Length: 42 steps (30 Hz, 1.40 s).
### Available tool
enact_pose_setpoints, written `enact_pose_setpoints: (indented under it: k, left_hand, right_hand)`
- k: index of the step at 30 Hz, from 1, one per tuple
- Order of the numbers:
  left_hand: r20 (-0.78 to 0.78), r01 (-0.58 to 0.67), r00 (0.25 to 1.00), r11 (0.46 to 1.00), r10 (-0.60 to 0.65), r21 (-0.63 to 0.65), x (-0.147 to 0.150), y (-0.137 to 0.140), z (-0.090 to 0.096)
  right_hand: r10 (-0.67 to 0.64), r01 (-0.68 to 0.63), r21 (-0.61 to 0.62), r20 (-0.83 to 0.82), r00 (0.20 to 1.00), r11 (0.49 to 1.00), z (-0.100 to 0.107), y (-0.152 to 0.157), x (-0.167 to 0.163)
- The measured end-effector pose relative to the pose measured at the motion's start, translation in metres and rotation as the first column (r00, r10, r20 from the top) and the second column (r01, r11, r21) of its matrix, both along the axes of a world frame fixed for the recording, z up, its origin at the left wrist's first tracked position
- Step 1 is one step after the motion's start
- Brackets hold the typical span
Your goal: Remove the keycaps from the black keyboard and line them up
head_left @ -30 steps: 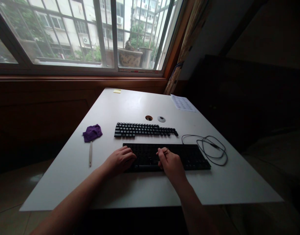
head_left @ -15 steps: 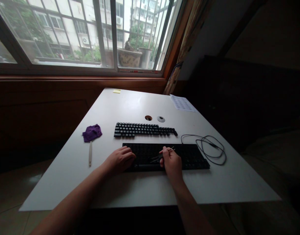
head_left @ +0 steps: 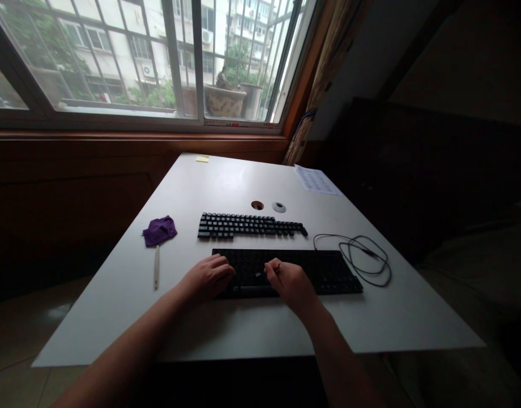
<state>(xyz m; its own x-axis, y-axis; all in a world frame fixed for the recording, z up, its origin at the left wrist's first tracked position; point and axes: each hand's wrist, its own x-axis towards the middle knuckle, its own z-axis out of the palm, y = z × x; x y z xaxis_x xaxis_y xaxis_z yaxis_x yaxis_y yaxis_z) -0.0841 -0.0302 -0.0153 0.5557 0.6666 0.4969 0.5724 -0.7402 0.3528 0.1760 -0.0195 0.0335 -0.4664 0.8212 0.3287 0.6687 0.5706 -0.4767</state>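
Observation:
A black keyboard [head_left: 328,271] lies on the white table in front of me, its keys dark and hard to make out. My left hand [head_left: 209,275] is closed over its left end, fingers curled onto the edge. Above the keyboard's middle, my right hand [head_left: 288,277] is closed round a wire keycap puller [head_left: 278,266], mostly hidden by the fingers. A small pale-marked piece, perhaps a keycap [head_left: 258,275], shows just left of those fingers. Behind the keyboard, loose black keycaps [head_left: 243,224] stand in rows on the table.
To the left lie a purple cloth [head_left: 159,231] and a pale-handled stick [head_left: 157,269], one end under the cloth. A coiled black cable [head_left: 371,255] lies right. Farther back are a cable hole [head_left: 257,205], a round cover [head_left: 278,207], yellow sticky notes [head_left: 202,159] and a printed sheet [head_left: 315,180].
My right hand has shifted left along the keyboard and turned, so the puller's wires, plain before, are now mostly hidden. My left hand stays on the keyboard's left end.

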Motion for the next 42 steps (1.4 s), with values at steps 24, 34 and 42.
enact_pose_setpoints:
  k: [24, 34, 42]
  left_hand:
    - [-0.019, -0.008, 1.0, 1.0, 0.008, -0.028, 0.0, 0.0, -0.002]
    - [-0.015, -0.018, 1.0, 0.999, 0.018, -0.03, 0.001, -0.001, -0.002]
    - [-0.131, -0.104, 0.987, 0.989, 0.091, -0.102, 0.031, 0.0, 0.024]
  right_hand:
    - [-0.071, 0.055, -0.194, -0.078, 0.994, 0.98, 0.009, 0.015, -0.003]
    - [-0.257, 0.107, -0.391, -0.355, 0.899, 0.914, -0.021, 0.003, 0.022]
    - [-0.273, 0.13, -0.355, -0.39, 0.879, 0.926, -0.03, 0.0, 0.024]
